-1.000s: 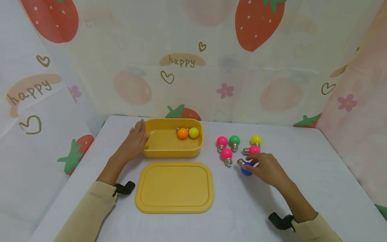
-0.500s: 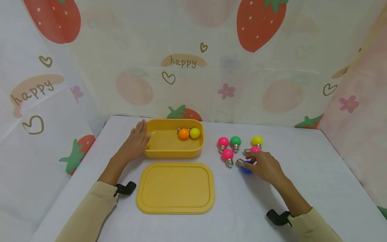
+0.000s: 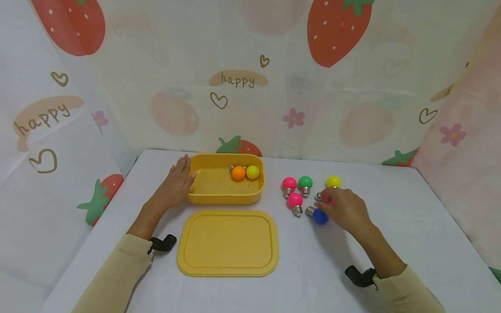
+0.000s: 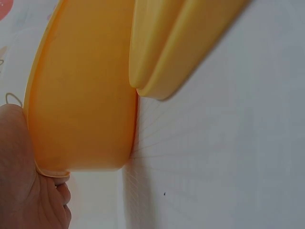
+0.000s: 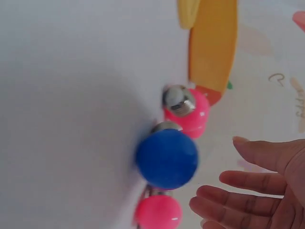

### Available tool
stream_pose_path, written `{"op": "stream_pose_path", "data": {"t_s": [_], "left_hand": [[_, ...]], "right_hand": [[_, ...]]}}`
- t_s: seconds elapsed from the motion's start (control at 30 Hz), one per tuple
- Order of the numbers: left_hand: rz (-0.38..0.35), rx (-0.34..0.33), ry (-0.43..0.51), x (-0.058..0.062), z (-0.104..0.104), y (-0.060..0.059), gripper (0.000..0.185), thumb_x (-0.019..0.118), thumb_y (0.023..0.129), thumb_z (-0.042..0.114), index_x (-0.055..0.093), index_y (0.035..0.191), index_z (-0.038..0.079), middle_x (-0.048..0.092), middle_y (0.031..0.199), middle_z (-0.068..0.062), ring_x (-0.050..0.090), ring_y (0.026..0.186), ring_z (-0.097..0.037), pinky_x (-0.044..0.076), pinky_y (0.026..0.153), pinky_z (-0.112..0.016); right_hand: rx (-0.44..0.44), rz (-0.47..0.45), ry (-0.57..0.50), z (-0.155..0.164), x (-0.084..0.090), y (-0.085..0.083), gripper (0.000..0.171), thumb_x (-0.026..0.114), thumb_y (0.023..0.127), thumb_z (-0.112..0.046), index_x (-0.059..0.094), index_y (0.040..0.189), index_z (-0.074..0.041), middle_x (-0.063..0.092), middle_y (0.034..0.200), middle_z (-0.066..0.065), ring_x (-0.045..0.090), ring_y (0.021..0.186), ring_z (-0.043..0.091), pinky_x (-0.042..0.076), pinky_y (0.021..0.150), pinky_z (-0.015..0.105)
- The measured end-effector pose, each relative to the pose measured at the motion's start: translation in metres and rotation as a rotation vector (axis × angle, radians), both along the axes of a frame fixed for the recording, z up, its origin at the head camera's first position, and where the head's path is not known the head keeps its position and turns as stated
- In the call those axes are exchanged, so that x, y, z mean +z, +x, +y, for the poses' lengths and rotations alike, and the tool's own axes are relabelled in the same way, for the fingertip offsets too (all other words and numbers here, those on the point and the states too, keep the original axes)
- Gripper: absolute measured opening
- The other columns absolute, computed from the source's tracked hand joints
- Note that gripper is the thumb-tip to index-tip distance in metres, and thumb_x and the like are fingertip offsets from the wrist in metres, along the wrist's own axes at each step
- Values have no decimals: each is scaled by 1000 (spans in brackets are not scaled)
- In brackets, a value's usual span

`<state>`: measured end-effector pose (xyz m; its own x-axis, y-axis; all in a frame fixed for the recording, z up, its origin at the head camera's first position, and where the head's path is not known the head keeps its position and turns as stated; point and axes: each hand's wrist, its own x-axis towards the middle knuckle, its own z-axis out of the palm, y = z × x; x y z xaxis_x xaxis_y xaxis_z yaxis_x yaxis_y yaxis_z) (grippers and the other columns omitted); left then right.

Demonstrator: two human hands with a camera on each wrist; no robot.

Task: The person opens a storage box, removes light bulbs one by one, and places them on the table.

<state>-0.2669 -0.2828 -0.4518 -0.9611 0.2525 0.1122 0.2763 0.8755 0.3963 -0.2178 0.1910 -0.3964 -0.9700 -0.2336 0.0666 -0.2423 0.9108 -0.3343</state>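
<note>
My left hand [image 3: 178, 182] rests against the left end of the yellow box [image 3: 223, 199], fingers extended along its wall and thumb at the rim; the left wrist view shows this hand [image 4: 28, 191] at the box rim. Inside the box, an orange light bulb [image 3: 238, 173] and a yellow light bulb [image 3: 252, 172] lie to the right. Over a pink light bulb [image 3: 327, 199], partly hidden, hovers my right hand [image 3: 346, 209]. Its thumb and fingers [image 5: 252, 181] stand apart in the right wrist view. Just in front lies a blue light bulb [image 3: 320, 216], untouched.
A yellow lid [image 3: 227, 243] lies flat in front of the box. Between box and right hand sit two pink bulbs [image 3: 295, 201] and a green bulb [image 3: 305, 182]. Another yellow bulb [image 3: 333, 181] is behind the right hand. Patterned cloth walls surround the white table [image 3: 422, 226].
My right hand has left the blue bulb and shifted slightly back, over the pink bulb behind it. The blue bulb stays on the table. My left hand keeps its place at the box.
</note>
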Motion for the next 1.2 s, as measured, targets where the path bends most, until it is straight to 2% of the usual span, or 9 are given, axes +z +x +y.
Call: {"op": "stream_pose_path", "data": {"t_s": [0.17,0.37,0.5,0.63,0.77,1.0,1.2], "left_hand": [[8,3,-8,-1,-1,0,67,27,113,31,-1,157,-11,-4,167,-27,-5,154,-41,-1,123,-56],[1,-5,-4,0,-2,0,67,25,113,32,-1,156,-12,-4,167,-27,-5,154,-42,-1,123,-57],[8,-10,-12,1,-1,-1,67,25,113,31,-1,156,-12,-4,166,-28,-5,154,-42,-1,123,-57],[19,-16,-8,2,-1,-1,66,27,113,30,0,156,-13,-3,166,-28,-4,154,-43,0,123,-57],[28,-21,-8,2,-1,-2,66,27,113,29,1,156,-14,-3,166,-28,-3,154,-43,1,122,-58],[22,-20,-10,0,-2,-5,67,26,113,31,0,156,-12,-4,167,-27,-4,154,-42,0,122,-58],[8,-19,-6,-3,-2,-4,67,26,113,31,-1,156,-13,-4,166,-28,-5,154,-42,-1,123,-57]], "right_hand": [[43,86,-15,-11,17,0,36,77,91,-25,72,117,-1,75,98,15,72,85,32,55,53,33],[84,95,-18,-30,34,-5,35,77,91,-26,73,117,-3,75,101,14,72,84,28,58,58,35],[124,78,-36,-43,44,-9,34,77,91,-25,73,118,-5,75,101,12,72,85,27,60,66,38],[147,23,-10,-58,55,-15,38,77,91,-25,71,123,-5,74,105,12,71,89,26,61,72,38],[168,-24,11,-72,63,-22,40,78,91,-26,70,126,-8,73,112,12,70,92,25,61,73,36],[294,-49,20,-92,66,-32,42,78,91,-30,70,127,-10,73,112,9,69,95,24,61,76,34],[359,-69,24,-111,65,-41,42,76,93,-30,69,130,-12,72,113,6,67,101,23,60,80,33]]}}
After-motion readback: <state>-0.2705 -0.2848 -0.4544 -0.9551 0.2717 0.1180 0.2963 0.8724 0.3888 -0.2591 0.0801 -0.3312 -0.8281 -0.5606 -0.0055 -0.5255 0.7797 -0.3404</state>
